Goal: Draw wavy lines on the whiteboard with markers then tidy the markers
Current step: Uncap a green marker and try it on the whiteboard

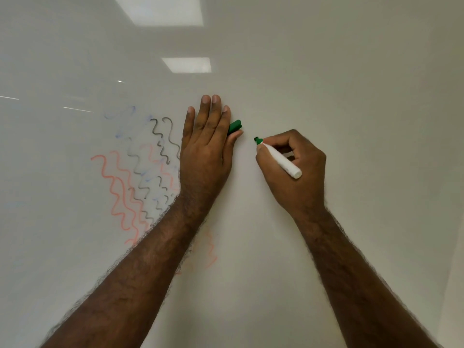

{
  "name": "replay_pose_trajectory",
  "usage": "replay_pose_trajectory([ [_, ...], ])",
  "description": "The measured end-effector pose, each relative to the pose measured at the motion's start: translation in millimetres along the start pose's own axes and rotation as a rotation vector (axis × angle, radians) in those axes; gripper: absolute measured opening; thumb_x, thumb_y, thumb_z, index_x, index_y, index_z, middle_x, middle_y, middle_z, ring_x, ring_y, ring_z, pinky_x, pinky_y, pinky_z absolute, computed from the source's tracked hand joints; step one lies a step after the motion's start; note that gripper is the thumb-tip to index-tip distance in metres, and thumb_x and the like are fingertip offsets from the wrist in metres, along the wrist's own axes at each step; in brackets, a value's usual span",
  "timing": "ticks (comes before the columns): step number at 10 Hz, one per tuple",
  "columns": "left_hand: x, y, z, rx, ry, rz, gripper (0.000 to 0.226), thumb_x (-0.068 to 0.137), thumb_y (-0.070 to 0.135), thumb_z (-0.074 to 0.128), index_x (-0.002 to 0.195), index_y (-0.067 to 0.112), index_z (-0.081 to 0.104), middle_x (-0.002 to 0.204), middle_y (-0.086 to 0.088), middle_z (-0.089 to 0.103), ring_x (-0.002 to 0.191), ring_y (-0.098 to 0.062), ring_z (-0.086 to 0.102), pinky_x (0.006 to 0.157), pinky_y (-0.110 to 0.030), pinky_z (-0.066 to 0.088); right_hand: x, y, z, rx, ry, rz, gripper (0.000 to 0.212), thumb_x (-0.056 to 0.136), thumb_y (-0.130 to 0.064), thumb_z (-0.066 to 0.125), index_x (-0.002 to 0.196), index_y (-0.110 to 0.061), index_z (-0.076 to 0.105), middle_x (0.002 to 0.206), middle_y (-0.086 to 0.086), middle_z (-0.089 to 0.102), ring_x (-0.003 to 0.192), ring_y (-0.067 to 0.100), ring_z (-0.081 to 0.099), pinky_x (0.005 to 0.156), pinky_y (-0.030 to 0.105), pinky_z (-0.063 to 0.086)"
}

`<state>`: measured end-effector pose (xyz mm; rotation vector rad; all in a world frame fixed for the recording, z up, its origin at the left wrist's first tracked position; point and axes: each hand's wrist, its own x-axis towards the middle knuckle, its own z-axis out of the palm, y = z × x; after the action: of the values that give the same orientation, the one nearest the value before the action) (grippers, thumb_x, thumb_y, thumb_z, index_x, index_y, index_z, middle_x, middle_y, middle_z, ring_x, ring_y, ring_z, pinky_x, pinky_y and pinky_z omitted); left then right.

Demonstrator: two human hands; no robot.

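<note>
The right hand [293, 169] grips a green marker [278, 158] in a writing hold, fingers curled round the white barrel, with the uncapped green tip pointing up and to the left, at or just above the whiteboard [326, 84]; I cannot tell if the tip already touches. The left hand [206, 146] lies flat on the board with straight fingers, and the green cap [235, 126] is pinched between its thumb and the side of the palm.

Risks, as I judge them: no green line is visible yet, so the tip may skip if the pressure is too light. The left palm and forearm rest on or very near the black wavy lines [160, 146], and any sliding of this arm would smear them; some blue wavy lines [120, 114] already look faint. The cap is held only lightly and could drop when the hand shifts.

Both forearms reach up and forward from the bottom of the view, the left slanting to the right, the right slanting to the left. The right wrist bends slightly so the barrel end points down and to the right.

Further left are red wavy lines [118, 192], and ceiling lights [185, 64] reflect on the glossy surface
</note>
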<state>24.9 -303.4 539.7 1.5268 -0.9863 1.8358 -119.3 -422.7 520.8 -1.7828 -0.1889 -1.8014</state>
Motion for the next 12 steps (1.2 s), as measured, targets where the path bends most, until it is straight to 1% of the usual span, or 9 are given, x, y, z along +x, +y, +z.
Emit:
replay_pose_trajectory([
  [1,0.1,-0.2,-0.2,-0.007,0.003,-0.001,0.047,0.110,0.030,0.055,0.147,0.001,0.053,0.157,-0.019,0.046,0.151,-0.034,0.039,0.124,-0.056,0.030,1.0,2.2,-5.0,0.010,0.093,0.053,0.011,0.089,-0.018,0.079,0.095,-0.010,0.074,0.086,-0.005,0.074,0.078,0.010,0.070,0.066,0.024,0.056],
  [2,0.3,-0.1,-0.7,-0.004,-0.001,-0.005,0.047,0.110,0.030,0.055,0.147,0.001,0.053,0.158,-0.019,0.045,0.151,-0.034,0.038,0.125,-0.056,0.029,-12.5,3.6,-5.0,-0.001,0.118,0.066,0.010,0.089,-0.017,0.080,0.092,-0.010,0.073,0.083,-0.004,0.072,0.075,0.010,0.068,0.065,0.023,0.055],
  [3,-0.1,-0.3,-0.7,0.002,-0.008,-0.006,0.048,0.110,0.030,0.054,0.148,0.001,0.052,0.158,-0.019,0.045,0.151,-0.034,0.037,0.125,-0.055,0.028,-29.4,6.9,-3.3,-0.028,0.038,0.045,0.012,0.089,-0.018,0.080,0.092,-0.009,0.072,0.083,-0.003,0.071,0.076,0.012,0.067,0.067,0.026,0.056],
  [5,-0.9,0.6,-1.4,-0.003,-0.001,-0.006,0.048,0.110,0.030,0.055,0.147,0.000,0.053,0.158,-0.019,0.046,0.151,-0.035,0.038,0.125,-0.055,0.028,-31.6,16.3,-12.1,-0.025,0.151,0.107,0.012,0.091,-0.020,0.079,0.095,-0.010,0.073,0.086,-0.003,0.073,0.079,0.013,0.069,0.069,0.035,0.060],
  [6,-0.8,0.7,-1.3,-0.007,0.008,-0.006,0.047,0.109,0.029,0.056,0.146,0.000,0.054,0.157,-0.020,0.047,0.150,-0.035,0.039,0.125,-0.055,0.029,-47.7,18.6,-9.6,-0.017,0.071,0.084,0.015,0.090,-0.021,0.079,0.096,-0.009,0.073,0.088,0.000,0.072,0.080,0.017,0.069,0.071,0.041,0.060],
  [7,-1.3,0.6,-0.5,-0.006,0.013,-0.010,0.046,0.109,0.029,0.056,0.145,0.000,0.055,0.156,-0.020,0.048,0.150,-0.035,0.040,0.124,-0.056,0.030,-54.0,25.7,-16.0,-0.008,0.042,0.079,0.015,0.089,-0.020,0.079,0.096,-0.008,0.073,0.089,0.002,0.072,0.081,0.018,0.069,0.071,0.040,0.058],
  [9,-1.6,1.7,-0.5,-0.010,0.010,-0.013,0.046,0.110,0.030,0.056,0.144,0.000,0.056,0.156,-0.020,0.048,0.149,-0.036,0.040,0.124,-0.057,0.030,-68.1,33.1,-19.6,-0.064,0.168,0.102,0.014,0.090,-0.017,0.080,0.096,-0.007,0.072,0.091,0.003,0.070,0.083,0.020,0.069,0.073,0.039,0.058],
  [10,-0.8,1.0,-2.2,-0.010,-0.003,-0.019,0.046,0.110,0.030,0.055,0.145,0.000,0.055,0.156,-0.020,0.047,0.150,-0.036,0.040,0.125,-0.056,0.029,-92.4,34.5,-12.6,-0.078,0.058,0.043,0.015,0.088,-0.015,0.080,0.097,-0.006,0.072,0.092,0.002,0.070,0.084,0.021,0.068,0.075,0.041,0.058],
  [12,-1.2,4.8,-7.7,-0.023,-0.035,-0.012,0.047,0.111,0.030,0.053,0.148,0.000,0.052,0.158,-0.020,0.045,0.151,-0.036,0.037,0.125,-0.056,0.027,-100.4,40.9,-23.9,-0.193,0.205,0.003,0.008,0.091,-0.010,0.076,0.094,-0.004,0.071,0.091,0.004,0.069,0.083,0.024,0.067,0.075,0.044,0.056],
])
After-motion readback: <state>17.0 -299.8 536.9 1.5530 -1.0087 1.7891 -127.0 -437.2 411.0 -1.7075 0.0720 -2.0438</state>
